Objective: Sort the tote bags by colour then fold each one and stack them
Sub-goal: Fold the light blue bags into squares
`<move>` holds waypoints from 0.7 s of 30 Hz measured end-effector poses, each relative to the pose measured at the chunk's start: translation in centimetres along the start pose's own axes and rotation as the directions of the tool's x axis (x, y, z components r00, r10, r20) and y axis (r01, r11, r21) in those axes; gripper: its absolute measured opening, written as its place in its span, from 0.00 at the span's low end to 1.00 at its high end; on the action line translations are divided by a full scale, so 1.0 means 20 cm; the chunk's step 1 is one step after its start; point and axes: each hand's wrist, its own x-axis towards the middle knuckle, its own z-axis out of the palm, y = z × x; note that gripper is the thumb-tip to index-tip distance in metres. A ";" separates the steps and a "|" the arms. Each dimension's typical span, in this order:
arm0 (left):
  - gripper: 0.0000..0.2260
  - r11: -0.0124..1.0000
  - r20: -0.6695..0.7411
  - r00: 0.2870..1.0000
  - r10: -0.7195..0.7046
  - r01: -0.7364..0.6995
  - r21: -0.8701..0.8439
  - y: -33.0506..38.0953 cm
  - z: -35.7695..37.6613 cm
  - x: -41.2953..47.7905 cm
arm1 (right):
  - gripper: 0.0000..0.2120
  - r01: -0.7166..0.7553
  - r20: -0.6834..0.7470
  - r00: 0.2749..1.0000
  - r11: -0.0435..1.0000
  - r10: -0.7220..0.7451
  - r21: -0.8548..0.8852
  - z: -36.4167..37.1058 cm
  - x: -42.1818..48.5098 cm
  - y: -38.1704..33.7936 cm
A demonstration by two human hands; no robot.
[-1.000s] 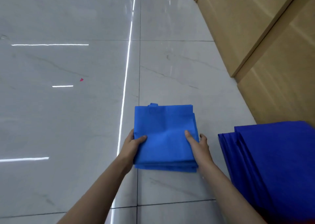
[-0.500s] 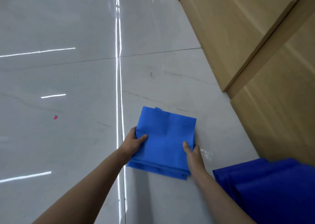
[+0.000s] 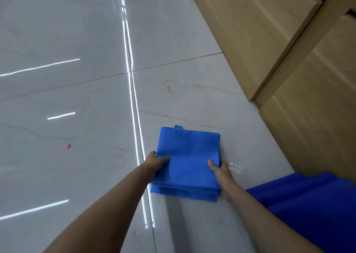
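Note:
A stack of folded light blue tote bags (image 3: 187,160) sits on the pale tiled floor (image 3: 77,98), held at both sides. My left hand (image 3: 155,161) grips its left edge, thumb on top and fingers underneath. My right hand (image 3: 218,169) grips its right edge the same way. A pile of darker blue tote bags (image 3: 308,200) lies unfolded at the lower right, partly cut off by the frame edge.
Light wooden cabinets (image 3: 279,50) run along the right side, close to the stack. A small pink scrap (image 3: 69,146) lies on the floor to the left. Bright light strips reflect off the glossy tiles.
Both hands have kept hold of the light blue stack and carried it away from the dark blue pile, toward the cabinets. The view has swung, so the dark pile sits lower right.

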 end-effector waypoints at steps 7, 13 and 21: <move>0.28 0.988 0.350 0.924 0.153 -0.156 -0.020 0.26 -0.11 0.14 | 0.21 0.088 0.202 0.962 0.906 -0.186 0.415 -0.12 0.00 -0.28; 0.26 0.938 0.587 0.778 0.222 -0.336 0.090 0.73 0.02 0.22 | 0.34 0.233 0.075 0.959 0.909 -0.274 0.345 -0.19 0.05 -0.57; 0.26 0.919 0.687 0.659 0.306 -0.394 -0.032 0.84 0.26 0.31 | 0.30 0.358 -0.106 0.933 0.903 -0.343 0.237 -0.32 0.08 -0.63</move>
